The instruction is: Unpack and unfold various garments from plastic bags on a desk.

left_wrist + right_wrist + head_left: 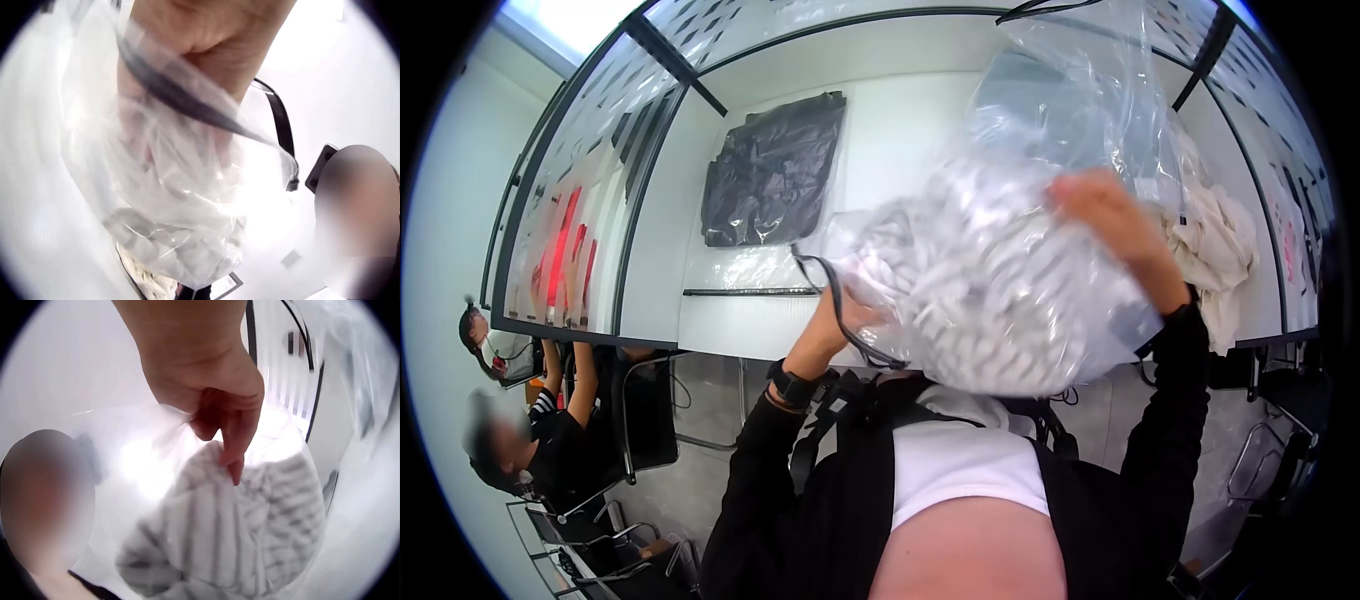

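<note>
A clear plastic bag with a black strip along its opening is lifted in front of the person's body. Inside it lies a grey-and-white striped cloth, bunched up. At the strip end, my left hand grips the bag; in the left wrist view the dark strip crosses over the hand, and its fingers show blurred behind the film. On the opposite side my right hand, blurred in the head view, pinches the bag's film. The right wrist view has its fingertips right at the striped cloth.
A dark folded garment in clear film lies at the table's back left. Back right holds a grey-blue bagged item, with a cream cloth at the right edge. Clear partitions flank the table. Another person sits at left.
</note>
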The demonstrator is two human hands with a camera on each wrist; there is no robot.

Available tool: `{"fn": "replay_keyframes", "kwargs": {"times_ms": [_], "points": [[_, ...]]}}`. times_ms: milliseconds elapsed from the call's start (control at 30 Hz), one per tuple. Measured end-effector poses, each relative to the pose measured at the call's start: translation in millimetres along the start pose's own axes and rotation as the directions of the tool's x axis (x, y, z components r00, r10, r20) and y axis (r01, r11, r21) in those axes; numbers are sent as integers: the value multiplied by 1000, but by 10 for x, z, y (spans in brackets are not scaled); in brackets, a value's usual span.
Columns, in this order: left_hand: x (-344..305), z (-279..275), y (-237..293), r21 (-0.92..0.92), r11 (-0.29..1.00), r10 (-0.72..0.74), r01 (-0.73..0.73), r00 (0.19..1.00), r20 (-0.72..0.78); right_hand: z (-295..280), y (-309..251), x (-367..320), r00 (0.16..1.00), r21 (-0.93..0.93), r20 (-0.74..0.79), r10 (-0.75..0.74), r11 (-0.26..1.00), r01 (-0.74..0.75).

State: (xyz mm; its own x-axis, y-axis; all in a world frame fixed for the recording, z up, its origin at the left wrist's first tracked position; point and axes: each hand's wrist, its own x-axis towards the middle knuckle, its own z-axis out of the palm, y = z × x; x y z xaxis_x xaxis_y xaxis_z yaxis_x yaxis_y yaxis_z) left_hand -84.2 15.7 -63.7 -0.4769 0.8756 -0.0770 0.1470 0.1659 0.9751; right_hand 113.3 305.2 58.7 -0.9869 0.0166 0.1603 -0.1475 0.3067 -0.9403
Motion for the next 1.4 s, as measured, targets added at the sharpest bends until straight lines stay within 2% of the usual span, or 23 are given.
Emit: {"fn": "replay_keyframes", "kwargs": {"times_ms": [33, 67, 100, 133, 200, 267, 333, 367, 433, 600, 633, 667, 700, 733, 833, 933, 1000, 1067, 1100, 1167, 1233, 1300, 1400], "points": [[-58, -52, 40, 112, 994, -9, 16, 998, -66, -184, -17, -100, 991, -10, -132, 34, 999, -35], [-185, 91, 589, -360, 932, -108, 53, 985, -136, -385, -35, -224, 964, -19, -261, 57, 998, -64], [-198, 32, 636, -19, 985, 163, -171, 962, -221, -563, -39, -344, 919, -15, -386, 77, 996, -90], [-209, -59, 659, 329, 875, 434, -356, 877, -207, -751, -40, -468, 872, -24, -483, 80, 994, -104], [-210, -151, 683, -77, 947, 281, -313, 918, -280, -947, -88, -643, 673, 74, -735, 88, 996, -50], [-117, -70, 918, -301, 881, 193, -366, 857, -478, -1213, -100, -900, 460, 79, -888, 24, 992, 102], [2, -73, 852, -410, 731, 250, -546, 773, -583, -1501, -80, -1196, 199, 2, -979, -47, 971, 239], [25, -103, 817, -373, 735, 291, -566, 760, -581, -1701, -61, -1388, 78, -61, -993, -84, 964, 258], [58, -257, 535, -358, 754, 251, -550, 746, -617, -2446, 196, -2062, -113, -257, -963, -243, 956, 138], [158, -473, 176, -430, 815, 34, -388, 773, -634, -2774, 474, -2652, -5, 36, -999, 37, 926, -376], [133, -470, 321, -29, 987, 112, -158, 802, -587, -2895, 620, -2876, 118, -32, -992, 51, 791, -611], [68, -552, 266, 358, 915, 41, 186, 840, -541, -3024, 771, -3107, 239, -153, -969, 64, 604, -782], [-35, -608, 176, 447, 884, 95, 140, 882, -462, -2983, 812, -3177, 304, -247, -945, 118, 348, -904], [-147, -664, 88, 528, 845, 142, 87, 915, -378, -2825, 779, -3145, 289, -278, -948, 130, 96, -956], [-410, -775, 271, 724, 684, 203, 86, 931, -302, -2214, 400, -2673, 194, -153, -976, -97, -323, -934], [-494, -766, 485, 780, 621, 367, 78, 850, -378, -1534, -279, -1904, 170, -89, -973, -155, -430, -899], [-434, -705, 654, 796, 602, 451, 54, 800, -396, -1134, -395, -1581, 415, -365, -834, -363, -201, -909], [-302, -674, 773, 796, 605, 480, 14, 792, -378, -761, -457, -1233, 614, -702, -574, -541, -60, -709], [-218, -738, 771, 850, 526, 498, -3, 812, -305, -547, -476, -1049, 689, -811, -494, -531, -5, -585], [0, -820, 841, 814, 581, 391, -5, 879, -274, -122, -514, -680, 812, -949, -314, -492, 127, -290], [274, -919, 871, 809, 587, 301, -17, 933, -199, 148, -438, -462, 936, -980, -182, -300, 130, -149], [569, -1034, 819, 836, 546, 221, -47, 971, -90, 243, -266, -349, 959, -984, -174, -223, 3, -178], [846, -1088, 802, 847, 526, -94, 71, 995, -25, 4, 229, -243, 960, -867, -195, -202, -423, -265]]}}
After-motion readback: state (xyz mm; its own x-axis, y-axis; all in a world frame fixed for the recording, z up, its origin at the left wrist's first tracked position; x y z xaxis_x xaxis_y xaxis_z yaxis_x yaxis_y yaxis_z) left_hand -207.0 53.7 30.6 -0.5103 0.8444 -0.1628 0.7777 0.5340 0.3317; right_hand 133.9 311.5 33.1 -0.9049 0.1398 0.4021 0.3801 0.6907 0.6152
